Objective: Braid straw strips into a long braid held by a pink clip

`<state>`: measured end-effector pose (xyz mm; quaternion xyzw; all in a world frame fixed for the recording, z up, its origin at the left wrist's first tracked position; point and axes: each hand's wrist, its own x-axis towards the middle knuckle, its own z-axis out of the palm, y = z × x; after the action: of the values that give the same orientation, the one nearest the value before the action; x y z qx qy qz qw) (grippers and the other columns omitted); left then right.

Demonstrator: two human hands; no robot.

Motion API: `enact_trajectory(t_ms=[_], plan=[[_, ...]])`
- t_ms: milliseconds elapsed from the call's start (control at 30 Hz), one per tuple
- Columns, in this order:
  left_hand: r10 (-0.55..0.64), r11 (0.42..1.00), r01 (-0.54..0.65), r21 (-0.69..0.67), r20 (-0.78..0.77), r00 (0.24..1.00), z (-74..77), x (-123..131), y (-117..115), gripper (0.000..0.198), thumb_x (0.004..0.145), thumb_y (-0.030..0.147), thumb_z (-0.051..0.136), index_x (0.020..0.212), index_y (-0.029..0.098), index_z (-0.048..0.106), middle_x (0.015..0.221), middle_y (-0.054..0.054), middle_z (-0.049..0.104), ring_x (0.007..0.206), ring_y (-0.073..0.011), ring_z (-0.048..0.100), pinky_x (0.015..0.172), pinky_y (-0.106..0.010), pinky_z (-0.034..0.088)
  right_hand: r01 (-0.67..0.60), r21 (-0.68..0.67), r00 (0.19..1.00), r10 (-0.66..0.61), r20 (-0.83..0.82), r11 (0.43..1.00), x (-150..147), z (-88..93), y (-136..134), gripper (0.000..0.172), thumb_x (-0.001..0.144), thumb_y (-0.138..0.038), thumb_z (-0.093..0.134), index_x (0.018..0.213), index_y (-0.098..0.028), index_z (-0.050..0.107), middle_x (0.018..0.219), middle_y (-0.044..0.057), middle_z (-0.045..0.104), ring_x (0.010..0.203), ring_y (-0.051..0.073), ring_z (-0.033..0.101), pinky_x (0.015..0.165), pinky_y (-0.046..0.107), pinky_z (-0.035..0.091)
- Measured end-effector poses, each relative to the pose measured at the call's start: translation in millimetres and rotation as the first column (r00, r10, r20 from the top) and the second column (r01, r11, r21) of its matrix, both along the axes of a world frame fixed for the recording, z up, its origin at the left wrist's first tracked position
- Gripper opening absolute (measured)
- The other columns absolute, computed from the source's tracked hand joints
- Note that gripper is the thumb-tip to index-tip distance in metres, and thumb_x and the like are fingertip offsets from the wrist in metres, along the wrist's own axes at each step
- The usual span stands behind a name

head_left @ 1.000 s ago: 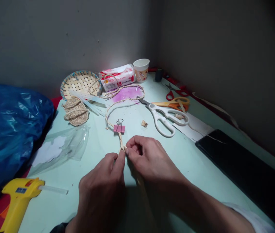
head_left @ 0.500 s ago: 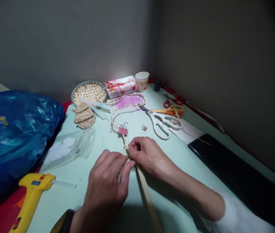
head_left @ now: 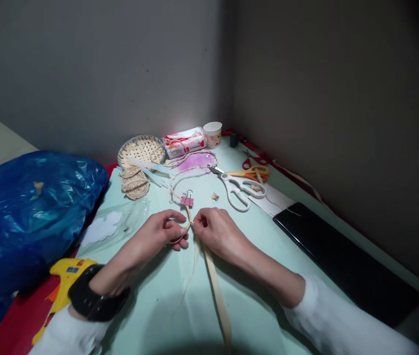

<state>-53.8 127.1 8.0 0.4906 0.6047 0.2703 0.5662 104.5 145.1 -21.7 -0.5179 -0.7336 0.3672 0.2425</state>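
A thin braided cord (head_left: 189,212) of pale plant fibre runs toward me from a pink binder clip (head_left: 187,201) on the table. Just below the clip, my left hand (head_left: 165,227) pinches a strand on the cord's left side between thumb and fingers. My right hand (head_left: 215,231) is closed on the cord's right side, thumb against forefinger. Loose fibre strips hang from the braid; a wide flat strip (head_left: 214,286) trails under my right hand to the near edge, and a thinner strand (head_left: 193,271) lies beside it.
White-handled scissors (head_left: 237,187) lie right of the clip, with orange scissors behind. A black slab (head_left: 342,261) is at right. A blue plastic bag (head_left: 35,212) and yellow glue gun (head_left: 63,281) stand left. Behind are a woven basket (head_left: 141,150), tissue pack (head_left: 185,141) and paper cup (head_left: 213,134).
My left hand has turned and drawn back to the left, now pinching a strand at the side. A thin strand has come into sight below. The camera view has shifted.
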Motion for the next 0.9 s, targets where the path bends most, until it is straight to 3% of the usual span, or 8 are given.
enact_trajectory(t_ms=[100, 233, 400, 533, 733, 900], plan=[[-0.035, 0.996, 0.04, -0.074, 0.067, 0.997, -0.7, 7, 11, 0.018, 0.072, 0.025, 0.066, 0.081, 0.016, 0.052, 0.058, 0.002, 0.059, 0.051, -0.0127, 0.059, 0.052, -0.025, 0.045, -0.009, 0.005, 1.0, 0.009, 0.003, 1.0, 0, -1.2, 1, 0.018, 0.08, -0.016, 0.048, 0.066, -0.016, 0.06, 0.059, 0.001, 0.059, 0.056, 0.011, 0.047, 0.054, 0.023, 0.026], [0.038, 0.999, -0.038, 0.01, 0.026, 0.999, -10.5, 17, 16, 0.013, 0.073, 0.021, 0.059, 0.068, 0.018, 0.048, 0.05, 0.007, 0.046, 0.037, -0.0044, 0.035, 0.038, -0.017, 0.024, 0.008, 0.001, 0.999, -0.008, 0.044, 1.0, 3, -0.4, 5, 0.017, 0.081, -0.017, 0.05, 0.067, -0.016, 0.061, 0.063, 0.003, 0.061, 0.06, 0.012, 0.05, 0.056, 0.023, 0.028], [0.126, 0.987, -0.123, 0.101, -0.028, 0.992, -21.7, 20, 10, 0.018, 0.076, 0.026, 0.06, 0.065, 0.016, 0.049, 0.052, 0.005, 0.049, 0.04, -0.0036, 0.03, 0.038, -0.017, 0.019, -0.004, -0.014, 1.0, 0.004, 0.021, 1.0, 9, 0.7, 10, 0.016, 0.079, -0.019, 0.05, 0.07, -0.017, 0.063, 0.065, 0.003, 0.063, 0.062, 0.013, 0.052, 0.054, 0.023, 0.027], [0.155, 0.981, -0.159, 0.111, 0.043, 0.987, -26.7, 18, 8, 0.017, 0.075, 0.027, 0.062, 0.066, 0.016, 0.053, 0.055, 0.004, 0.051, 0.04, -0.0036, 0.026, 0.038, -0.018, 0.016, -0.03, -0.011, 0.999, 0.03, 0.027, 1.0, 11, -1.7, 14, 0.016, 0.077, -0.017, 0.05, 0.07, -0.018, 0.065, 0.066, 0.002, 0.064, 0.064, 0.014, 0.054, 0.055, 0.024, 0.029], [0.255, 0.956, -0.269, 0.114, 0.117, 0.96, -31.5, 22, 8, 0.015, 0.064, 0.026, 0.068, 0.067, 0.014, 0.06, 0.053, 0.002, 0.057, 0.04, -0.0033, 0.029, 0.039, -0.02, 0.014, 0.024, 0.144, 0.968, -0.059, 0.242, 0.989, 4, 2.9, 6, 0.013, 0.08, -0.018, 0.049, 0.075, -0.017, 0.062, 0.074, 0.006, 0.067, 0.067, 0.017, 0.058, 0.055, 0.027, 0.025], [0.325, 0.93, -0.347, 0.12, 0.174, 0.93, -36.7, 27, 6, 0.016, 0.056, 0.024, 0.07, 0.065, 0.013, 0.062, 0.056, 0.002, 0.058, 0.048, -0.0062, 0.044, 0.045, -0.019, 0.027, 0.018, 0.246, 0.929, -0.107, 0.353, 0.969, -6, 7.8, -9, 0.015, 0.084, -0.018, 0.048, 0.09, -0.017, 0.061, 0.082, 0.007, 0.067, 0.07, 0.021, 0.062, 0.054, 0.03, 0.023]])
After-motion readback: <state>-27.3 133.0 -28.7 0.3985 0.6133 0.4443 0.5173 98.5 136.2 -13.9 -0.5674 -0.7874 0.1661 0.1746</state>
